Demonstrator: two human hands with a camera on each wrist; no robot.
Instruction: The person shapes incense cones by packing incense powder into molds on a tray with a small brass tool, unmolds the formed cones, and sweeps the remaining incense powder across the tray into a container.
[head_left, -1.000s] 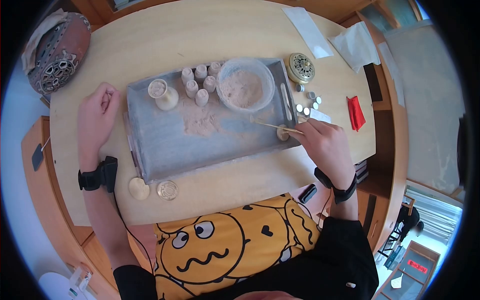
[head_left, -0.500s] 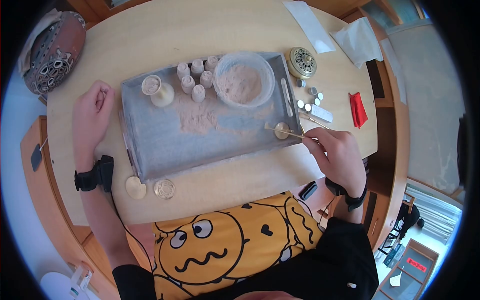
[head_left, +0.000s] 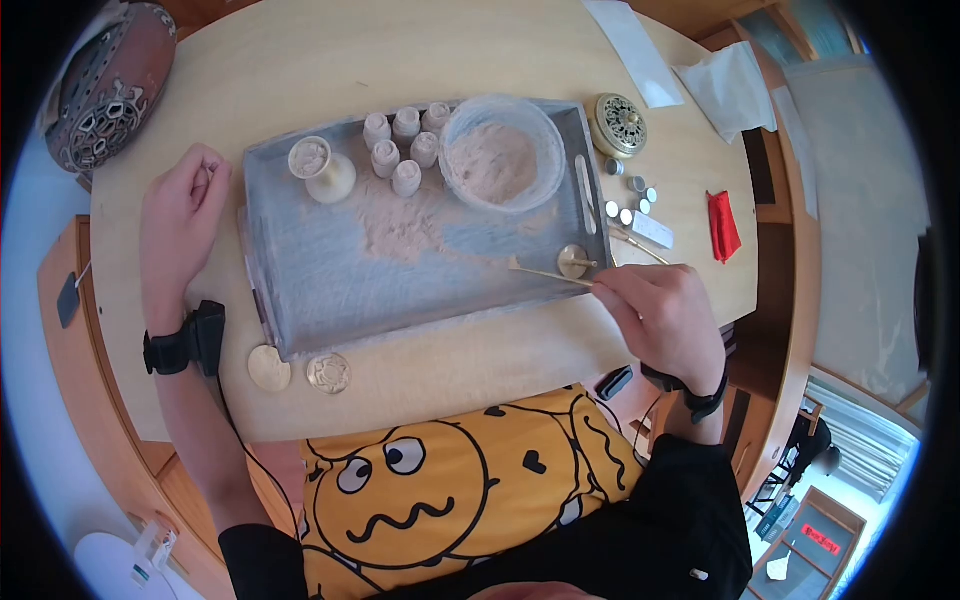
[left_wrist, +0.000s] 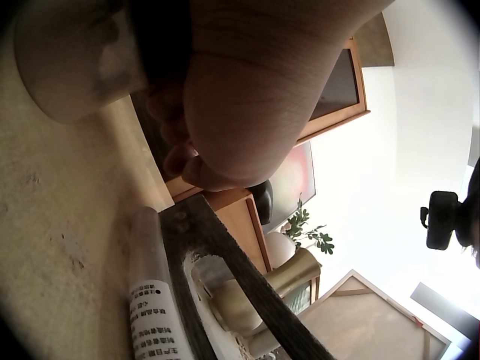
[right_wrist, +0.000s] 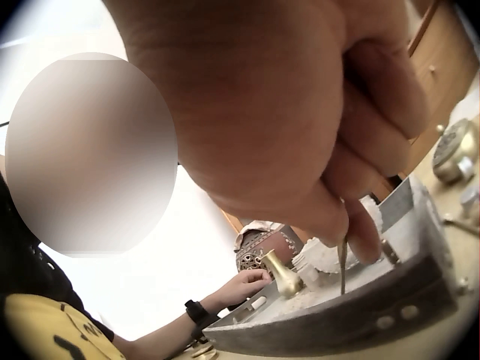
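The right hand (head_left: 665, 315), nearer, had a thin tool (head_left: 551, 274) pinched in its grip, the long axis running leftward over the tray (head_left: 330, 290), tip beside the trail of strewn powder (head_left: 400, 232). Just beyond the shaft lay a brass disc (head_left: 571, 264). The left hand (head_left: 183, 212), loosely curled, showed nothing held outside the tray's left edge. The bowl (head_left: 554, 168) stood farther off.

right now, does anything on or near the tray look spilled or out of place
Yes: pale powder lies loose on the tray, beside the bowl rather than in it, so it looks spilled.
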